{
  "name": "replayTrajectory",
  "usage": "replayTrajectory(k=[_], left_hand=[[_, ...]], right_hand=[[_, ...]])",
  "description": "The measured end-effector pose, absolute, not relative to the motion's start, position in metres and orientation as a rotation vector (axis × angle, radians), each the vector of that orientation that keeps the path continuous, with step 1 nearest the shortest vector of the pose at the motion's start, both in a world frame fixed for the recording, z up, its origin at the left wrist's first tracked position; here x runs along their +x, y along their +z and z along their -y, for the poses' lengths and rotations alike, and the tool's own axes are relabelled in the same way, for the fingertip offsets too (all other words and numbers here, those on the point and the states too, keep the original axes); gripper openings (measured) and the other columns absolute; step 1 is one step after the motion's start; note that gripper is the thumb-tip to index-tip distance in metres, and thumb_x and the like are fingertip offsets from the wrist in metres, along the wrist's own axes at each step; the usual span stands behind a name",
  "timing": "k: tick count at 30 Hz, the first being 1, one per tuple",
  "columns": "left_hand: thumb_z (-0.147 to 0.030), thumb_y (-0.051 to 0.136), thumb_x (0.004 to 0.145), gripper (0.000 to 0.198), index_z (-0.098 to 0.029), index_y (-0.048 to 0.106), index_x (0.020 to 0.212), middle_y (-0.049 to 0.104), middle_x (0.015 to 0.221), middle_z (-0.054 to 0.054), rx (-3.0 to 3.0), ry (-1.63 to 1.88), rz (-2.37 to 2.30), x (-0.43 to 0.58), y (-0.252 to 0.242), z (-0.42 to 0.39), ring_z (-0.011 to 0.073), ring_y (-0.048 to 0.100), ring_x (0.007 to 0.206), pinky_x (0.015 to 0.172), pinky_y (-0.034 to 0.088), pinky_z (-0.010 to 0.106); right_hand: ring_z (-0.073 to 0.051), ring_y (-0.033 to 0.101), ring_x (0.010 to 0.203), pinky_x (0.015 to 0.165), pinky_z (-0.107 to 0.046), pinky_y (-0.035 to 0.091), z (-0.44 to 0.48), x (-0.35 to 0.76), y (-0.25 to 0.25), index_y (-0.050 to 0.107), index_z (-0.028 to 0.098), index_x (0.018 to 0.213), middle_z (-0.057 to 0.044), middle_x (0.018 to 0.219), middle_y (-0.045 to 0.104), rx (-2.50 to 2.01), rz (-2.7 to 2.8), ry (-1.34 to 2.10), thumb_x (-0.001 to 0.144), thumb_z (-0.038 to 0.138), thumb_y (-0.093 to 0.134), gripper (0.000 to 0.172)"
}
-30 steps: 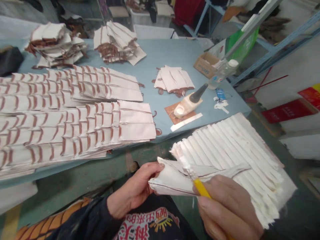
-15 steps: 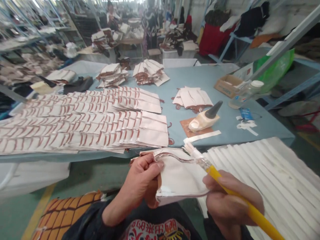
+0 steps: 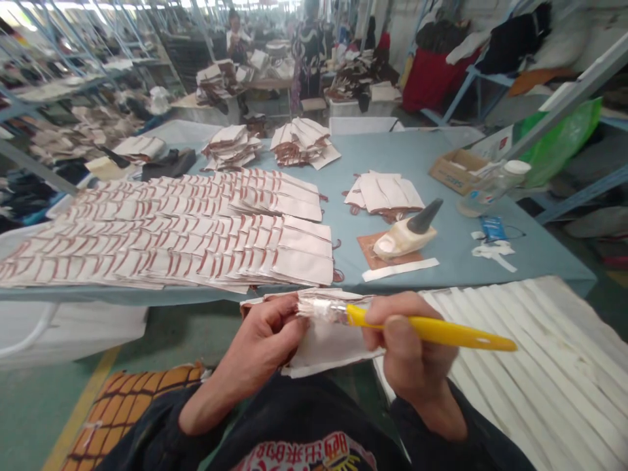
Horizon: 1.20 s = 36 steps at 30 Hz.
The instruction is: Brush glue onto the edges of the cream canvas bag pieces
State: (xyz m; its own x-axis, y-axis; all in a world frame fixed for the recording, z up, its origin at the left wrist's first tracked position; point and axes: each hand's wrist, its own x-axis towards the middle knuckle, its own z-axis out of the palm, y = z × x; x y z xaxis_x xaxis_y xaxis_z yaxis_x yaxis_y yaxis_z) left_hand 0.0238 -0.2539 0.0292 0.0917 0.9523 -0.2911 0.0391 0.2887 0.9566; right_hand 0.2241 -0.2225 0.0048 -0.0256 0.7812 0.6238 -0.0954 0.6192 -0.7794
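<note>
Across a busy workroom, blurred towards the back, a blue-topped table (image 3: 387,154) stretched out before the person. At far left a white bin (image 3: 105,333) stood under its near edge, with an orange padded bundle (image 3: 132,409), crossed by dark lines, lower down beside it. On the table, overlapping cream pieces (image 3: 167,242) with brown edges ran in long rows, and behind them sat a left stack (image 3: 231,145) and a right stack (image 3: 300,145) of similar ones. Close to the person's body, just in front of the table, the left hand (image 3: 269,333) pinched the left side of a cream panel (image 3: 333,343) between thumb and bent fingers. White-loaded bristles (image 3: 316,309) lay over the panel, right by those fingertips; whether they touched it could not be told. The brush (image 3: 356,316) ran rightward, nearly level, its yellow handle (image 3: 461,332) gripped between the thumb and curled fingers of the right hand (image 3: 412,347). Beyond that hand, a pale block (image 3: 402,239) with a dark, horn-like grip rested on a brown square (image 3: 369,252), behind a white strip (image 3: 401,269). Farther right, a cardboard box (image 3: 451,175) stood near a clear bottle (image 3: 495,186), above close-set white bands (image 3: 540,366) at lower right.
</note>
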Motion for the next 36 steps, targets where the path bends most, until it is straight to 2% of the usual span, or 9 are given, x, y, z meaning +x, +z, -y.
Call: replayTrajectory(k=[3, 8, 13, 18, 21, 25, 30, 32, 36], left_hand=[[-0.04, 0.075, 0.086, 0.023, -0.017, 0.071, 0.085, 0.041, 0.058, -0.009, 1.025, 0.895, -1.23, 0.023, 0.029, 0.255, 0.0071, 0.027, 0.049, 0.046, 0.023, 0.02], [-0.041, 0.075, 0.084, 0.026, -0.017, 0.068, 0.076, 0.046, 0.061, -0.005, 0.993, 0.899, -1.244, 0.018, 0.02, 0.256, 0.0082, 0.033, 0.053, 0.047, 0.024, 0.019], [-0.041, 0.079, 0.083, 0.026, -0.017, 0.071, 0.078, 0.047, 0.058, -0.006, 0.931, 0.912, -1.2, 0.021, 0.016, 0.257, 0.008, 0.033, 0.05, 0.047, 0.025, 0.019], [-0.038, 0.077, 0.084, 0.022, -0.017, 0.072, 0.078, 0.049, 0.061, -0.005, 0.964, 0.939, -1.207, 0.022, 0.018, 0.257, 0.0079, 0.031, 0.051, 0.048, 0.025, 0.02], [-0.037, 0.072, 0.086, 0.024, -0.018, 0.069, 0.072, 0.05, 0.062, -0.004, 1.042, 0.953, -1.246, 0.024, 0.021, 0.259, 0.0093, 0.033, 0.052, 0.049, 0.027, 0.022], [-0.025, 0.062, 0.086, 0.026, -0.02, 0.058, 0.062, 0.054, 0.066, 0.0, 1.336, 0.994, -1.313, 0.028, 0.018, 0.265, 0.0142, 0.046, 0.062, 0.059, 0.034, 0.025], [-0.007, 0.055, 0.086, 0.032, -0.023, 0.043, 0.061, 0.044, 0.059, -0.004, 1.864, 1.087, -1.283, 0.026, -0.004, 0.274, 0.0121, 0.037, 0.055, 0.059, 0.028, 0.029], [-0.004, 0.054, 0.09, 0.033, -0.023, 0.043, 0.065, 0.047, 0.06, -0.004, 2.0, 1.086, -1.222, 0.023, -0.014, 0.276, 0.0127, 0.039, 0.055, 0.058, 0.028, 0.029], [-0.003, 0.054, 0.093, 0.03, -0.024, 0.051, 0.072, 0.055, 0.061, -0.002, 2.209, 1.051, -1.167, 0.018, -0.027, 0.279, 0.0153, 0.049, 0.058, 0.062, 0.036, 0.029]], right_hand=[[-0.008, 0.052, 0.042, 0.043, -0.019, 0.044, 0.212, 0.217, 0.004, 0.072, 0.022, 0.093, 0.007, 0.059, 0.06, -0.653, 1.471, 0.699, 0.112, 0.031, 0.059, 0.025], [-0.01, 0.052, 0.043, 0.045, -0.023, 0.046, 0.217, 0.223, 0.005, 0.07, 0.023, 0.091, 0.007, 0.058, 0.059, -0.697, 1.391, 0.604, 0.113, 0.033, 0.058, 0.027], [-0.013, 0.055, 0.045, 0.05, -0.026, 0.049, 0.225, 0.226, 0.003, 0.072, 0.024, 0.091, 0.007, 0.059, 0.059, -0.788, 1.614, 0.486, 0.112, 0.037, 0.058, 0.028], [-0.014, 0.061, 0.051, 0.058, -0.029, 0.053, 0.227, 0.223, -0.001, 0.071, 0.025, 0.091, 0.007, 0.06, 0.06, -0.775, 1.58, 0.461, 0.111, 0.036, 0.058, 0.026], [-0.013, 0.059, 0.048, 0.054, -0.028, 0.051, 0.228, 0.224, -0.002, 0.071, 0.024, 0.089, 0.007, 0.059, 0.06, -0.81, 1.624, 0.418, 0.112, 0.036, 0.056, 0.029], [-0.011, 0.053, 0.044, 0.047, -0.026, 0.048, 0.235, 0.231, 0.003, 0.07, 0.022, 0.088, 0.006, 0.058, 0.06, -0.851, 1.452, 0.419, 0.109, 0.033, 0.06, 0.026], [-0.01, 0.046, 0.038, 0.037, -0.024, 0.036, 0.253, 0.24, 0.014, 0.071, 0.021, 0.086, 0.005, 0.055, 0.055, -0.958, 1.278, 0.534, 0.108, 0.031, 0.062, 0.027], [-0.009, 0.045, 0.038, 0.036, -0.023, 0.035, 0.26, 0.241, 0.014, 0.072, 0.021, 0.087, 0.006, 0.055, 0.055, -0.974, 1.322, 0.567, 0.108, 0.03, 0.062, 0.025], [-0.01, 0.043, 0.037, 0.037, -0.024, 0.036, 0.271, 0.24, 0.008, 0.072, 0.022, 0.091, 0.008, 0.052, 0.05, -1.042, 1.483, 0.696, 0.108, 0.03, 0.062, 0.021]])
